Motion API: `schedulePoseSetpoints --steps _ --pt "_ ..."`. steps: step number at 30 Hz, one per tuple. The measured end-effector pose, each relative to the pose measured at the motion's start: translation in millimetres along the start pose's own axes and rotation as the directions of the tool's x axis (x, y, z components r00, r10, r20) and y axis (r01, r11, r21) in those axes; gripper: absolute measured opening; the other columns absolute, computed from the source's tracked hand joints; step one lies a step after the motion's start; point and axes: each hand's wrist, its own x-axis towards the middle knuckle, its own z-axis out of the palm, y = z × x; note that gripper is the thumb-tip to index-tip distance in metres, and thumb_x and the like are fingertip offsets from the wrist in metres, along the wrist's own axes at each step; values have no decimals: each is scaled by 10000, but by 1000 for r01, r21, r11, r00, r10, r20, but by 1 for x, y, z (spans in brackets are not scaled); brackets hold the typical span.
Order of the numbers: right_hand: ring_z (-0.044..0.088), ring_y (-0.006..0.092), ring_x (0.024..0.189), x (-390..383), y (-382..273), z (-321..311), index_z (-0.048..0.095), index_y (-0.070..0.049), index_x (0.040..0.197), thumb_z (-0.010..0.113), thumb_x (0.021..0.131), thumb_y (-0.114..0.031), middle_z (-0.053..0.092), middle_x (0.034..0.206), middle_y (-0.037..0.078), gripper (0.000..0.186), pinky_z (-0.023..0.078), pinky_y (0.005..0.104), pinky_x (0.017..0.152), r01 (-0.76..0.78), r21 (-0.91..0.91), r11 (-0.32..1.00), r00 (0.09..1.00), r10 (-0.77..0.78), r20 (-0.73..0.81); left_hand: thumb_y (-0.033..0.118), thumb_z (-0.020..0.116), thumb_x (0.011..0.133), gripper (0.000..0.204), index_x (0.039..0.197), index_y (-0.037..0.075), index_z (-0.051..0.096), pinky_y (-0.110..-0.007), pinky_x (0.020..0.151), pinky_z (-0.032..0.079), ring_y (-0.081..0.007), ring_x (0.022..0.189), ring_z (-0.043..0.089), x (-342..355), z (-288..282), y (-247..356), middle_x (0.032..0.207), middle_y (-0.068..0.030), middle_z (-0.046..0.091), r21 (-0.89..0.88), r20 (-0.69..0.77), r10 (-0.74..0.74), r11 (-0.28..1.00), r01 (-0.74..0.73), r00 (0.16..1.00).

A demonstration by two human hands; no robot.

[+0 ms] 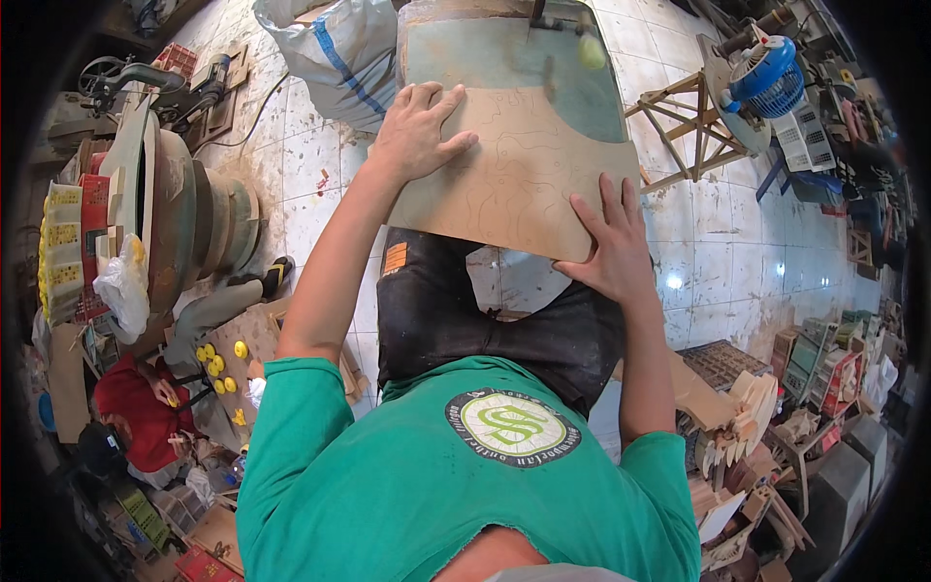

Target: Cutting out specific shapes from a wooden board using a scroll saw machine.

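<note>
A thin brown wooden board (475, 199) with curving outlines drawn on it lies on a worn grey-green machine table (465, 53). Its far right side has a deep rounded cut-out. My left hand (419, 136) rests flat near the board's far left corner, fingers spread. At the right edge, my right hand (618, 242) presses down with its fingers apart and its thumb by the near edge. Past the board, a dark upright machine part (537, 14) stands over the table, beside a blurred pale green object (591, 52). Whether a blade is there I cannot tell.
A white sack with a blue stripe (335, 58) stands left of the table. On the right, a blue fan (768, 76) sits on a wooden stand (693, 121). Lower left, a person in red (145, 412) works near yellow pieces (215, 366). Cut wood (747, 422) is piled lower right.
</note>
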Motion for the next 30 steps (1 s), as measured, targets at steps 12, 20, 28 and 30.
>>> schedulePoseSetpoints --steps 12,20,28,30 --pt "235 499 1451 -1 9 -6 534 -245 1427 873 564 -468 317 1587 154 953 307 601 1127 -61 -65 996 998 62 10 579 636 864 770 1438 85 498 -530 1137 315 -489 1340 352 -9 3 21 1402 -244 452 -105 3 -108 989 108 994" --pt "251 498 1445 15 46 -15 570 -245 1401 882 542 -476 347 1576 146 943 326 561 1136 66 -30 997 998 -66 -3 594 640 856 829 1457 51 462 -554 1163 267 -528 1339 339 -14 12 35 1433 -260 412 -54 -60 -136 990 133 989" --pt "272 442 1459 38 80 -38 548 -258 1426 899 528 -406 343 1587 121 975 328 520 1167 108 -38 993 987 -103 124 571 604 886 824 1460 6 432 -593 1166 213 -525 1350 308 -22 7 79 1440 -270 383 -60 -44 -316 948 313 948" --pt "281 448 1454 43 86 -40 539 -255 1434 894 546 -396 340 1589 123 967 322 527 1170 117 -29 993 985 -113 128 572 600 886 829 1456 -6 431 -589 1170 201 -519 1345 308 -22 10 81 1434 -271 386 -53 -59 -336 941 333 940"
